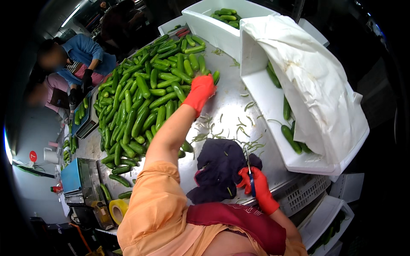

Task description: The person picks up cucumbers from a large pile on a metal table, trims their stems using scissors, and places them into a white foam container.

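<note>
A large heap of cucumbers (137, 105) covers the left and middle of a metal table (272, 156). My left hand (202, 91), in a red glove, reaches to the heap's right edge; its fingertips are over cucumbers there, and whether it grips one cannot be seen. My right hand (258, 188), also red-gloved, is closed around the blue handles of scissors (252, 182) at the table's near edge, the blades pointing away from me. A dark cloth (221, 166) lies crumpled just left of the scissors. Cut green stems (241, 129) are strewn beyond it.
A white foam box (262, 92) with cucumbers and a white sheet stands on the right, tilted. Another foam box (205, 24) with cucumbers is behind. Weighing scales (88, 112) and a yellow tape roll (118, 211) are at left. A dark-gloved person (86, 57) works at far left.
</note>
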`<act>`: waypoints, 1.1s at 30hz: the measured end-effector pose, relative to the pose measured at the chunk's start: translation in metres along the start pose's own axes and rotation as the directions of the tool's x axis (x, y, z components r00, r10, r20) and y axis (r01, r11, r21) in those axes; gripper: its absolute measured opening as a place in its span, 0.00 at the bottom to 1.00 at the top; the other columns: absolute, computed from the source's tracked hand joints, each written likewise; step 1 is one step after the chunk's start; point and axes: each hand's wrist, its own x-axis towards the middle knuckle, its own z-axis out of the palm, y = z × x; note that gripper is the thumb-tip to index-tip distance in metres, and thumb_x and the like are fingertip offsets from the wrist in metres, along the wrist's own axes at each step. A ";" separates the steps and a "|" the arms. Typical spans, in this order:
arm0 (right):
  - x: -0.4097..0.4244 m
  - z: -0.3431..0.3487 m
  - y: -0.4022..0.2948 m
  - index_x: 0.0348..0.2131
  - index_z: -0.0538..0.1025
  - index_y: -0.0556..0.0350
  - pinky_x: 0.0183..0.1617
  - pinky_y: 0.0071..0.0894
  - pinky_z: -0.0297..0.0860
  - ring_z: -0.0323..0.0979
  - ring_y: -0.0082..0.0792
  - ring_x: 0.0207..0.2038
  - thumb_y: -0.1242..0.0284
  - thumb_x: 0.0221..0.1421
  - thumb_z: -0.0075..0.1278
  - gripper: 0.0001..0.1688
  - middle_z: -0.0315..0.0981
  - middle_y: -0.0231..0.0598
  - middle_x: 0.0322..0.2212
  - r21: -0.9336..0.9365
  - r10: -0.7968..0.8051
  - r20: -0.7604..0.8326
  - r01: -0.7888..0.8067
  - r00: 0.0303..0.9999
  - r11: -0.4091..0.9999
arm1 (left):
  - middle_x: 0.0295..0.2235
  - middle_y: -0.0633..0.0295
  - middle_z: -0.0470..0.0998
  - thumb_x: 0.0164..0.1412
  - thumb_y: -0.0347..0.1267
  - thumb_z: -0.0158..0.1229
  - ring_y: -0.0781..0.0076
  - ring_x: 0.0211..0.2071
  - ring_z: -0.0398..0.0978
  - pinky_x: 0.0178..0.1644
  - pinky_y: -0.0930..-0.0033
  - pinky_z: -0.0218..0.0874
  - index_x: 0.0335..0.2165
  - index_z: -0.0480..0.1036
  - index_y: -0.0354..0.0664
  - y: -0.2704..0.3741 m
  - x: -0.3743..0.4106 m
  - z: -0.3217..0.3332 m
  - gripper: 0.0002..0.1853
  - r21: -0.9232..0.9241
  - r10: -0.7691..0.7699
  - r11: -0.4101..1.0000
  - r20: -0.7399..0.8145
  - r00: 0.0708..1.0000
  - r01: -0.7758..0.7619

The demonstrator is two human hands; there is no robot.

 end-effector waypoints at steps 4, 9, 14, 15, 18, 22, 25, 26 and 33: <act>-0.002 -0.003 0.001 0.35 0.72 0.64 0.21 0.25 0.70 0.66 0.24 0.12 0.70 0.58 0.52 0.12 0.69 0.33 0.22 0.027 -0.013 0.006 0.013 1.000 1.000 | 0.29 0.46 0.78 0.41 0.37 0.62 0.47 0.32 0.76 0.36 0.55 0.67 0.33 0.76 0.37 0.013 0.017 0.012 0.19 0.068 -0.082 0.995 0.183 0.980 0.071; 0.001 -0.004 0.003 0.35 0.72 0.65 0.23 0.28 0.72 0.64 0.23 0.11 0.72 0.58 0.51 0.11 0.68 0.33 0.21 -0.019 -0.032 0.024 0.033 0.999 0.999 | 0.39 0.58 0.77 0.51 0.34 0.60 0.64 0.39 0.74 0.45 0.68 0.63 0.44 0.72 0.39 0.019 -0.037 -0.008 0.20 -0.918 -0.117 0.208 0.320 0.940 0.338; -0.005 0.000 0.001 0.44 0.72 0.58 0.28 0.23 0.68 0.70 0.21 0.24 0.76 0.55 0.52 0.15 0.72 0.36 0.26 -0.238 -0.190 -0.055 0.172 0.980 0.956 | 0.53 0.56 0.67 0.57 0.30 0.56 0.57 0.56 0.64 0.60 0.55 0.54 0.58 0.57 0.41 0.059 -0.120 -0.053 0.30 -0.723 0.137 -0.636 0.238 0.961 0.270; -0.001 -0.001 0.004 0.44 0.72 0.59 0.30 0.23 0.69 0.70 0.21 0.26 0.76 0.55 0.52 0.16 0.72 0.36 0.28 -0.328 -0.301 -0.085 0.259 0.950 0.909 | 0.55 0.55 0.64 0.57 0.29 0.56 0.54 0.59 0.60 0.63 0.50 0.50 0.59 0.54 0.42 0.069 -0.135 -0.058 0.33 -0.667 0.170 -0.700 0.195 0.966 0.257; 0.006 0.001 0.004 0.46 0.70 0.59 0.33 0.22 0.68 0.70 0.20 0.28 0.76 0.53 0.54 0.20 0.72 0.33 0.30 -0.506 -0.529 -0.100 0.415 0.843 0.756 | 0.57 0.56 0.63 0.50 0.22 0.60 0.51 0.61 0.56 0.65 0.39 0.44 0.56 0.58 0.41 0.099 -0.171 -0.064 0.34 -0.418 0.122 -0.884 0.233 0.965 0.212; 0.010 0.006 0.001 0.49 0.68 0.57 0.30 0.20 0.66 0.69 0.18 0.26 0.75 0.54 0.54 0.22 0.71 0.28 0.26 -0.486 -0.642 -0.089 0.530 0.761 0.695 | 0.58 0.59 0.61 0.49 0.20 0.60 0.52 0.62 0.54 0.65 0.41 0.41 0.56 0.58 0.43 0.128 -0.208 -0.060 0.35 -0.294 0.131 -0.932 0.277 0.952 0.214; 0.009 0.013 -0.010 0.48 0.67 0.60 0.29 0.21 0.67 0.69 0.19 0.24 0.72 0.56 0.53 0.21 0.72 0.30 0.26 -0.478 -0.654 -0.096 0.542 0.750 0.691 | 0.60 0.60 0.59 0.51 0.23 0.59 0.55 0.62 0.52 0.65 0.42 0.41 0.58 0.55 0.44 0.136 -0.229 -0.050 0.36 -0.382 0.138 -0.891 0.286 0.948 0.245; 0.009 0.012 -0.012 0.47 0.67 0.61 0.28 0.21 0.67 0.69 0.19 0.23 0.71 0.56 0.53 0.21 0.73 0.31 0.26 -0.471 -0.609 -0.099 0.502 0.787 0.726 | 0.60 0.60 0.59 0.51 0.23 0.59 0.55 0.62 0.53 0.65 0.42 0.41 0.58 0.55 0.44 0.137 -0.234 -0.047 0.36 -0.403 0.141 -0.879 0.294 0.945 0.256; -0.007 0.003 -0.019 0.40 0.70 0.65 0.22 0.25 0.70 0.64 0.21 0.14 0.75 0.56 0.50 0.13 0.67 0.34 0.20 0.054 -0.234 0.066 0.231 0.970 0.971 | 0.55 0.59 0.65 0.54 0.27 0.59 0.56 0.58 0.59 0.61 0.47 0.51 0.51 0.63 0.41 0.118 -0.245 -0.043 0.25 -0.482 0.012 -0.842 0.432 0.902 0.243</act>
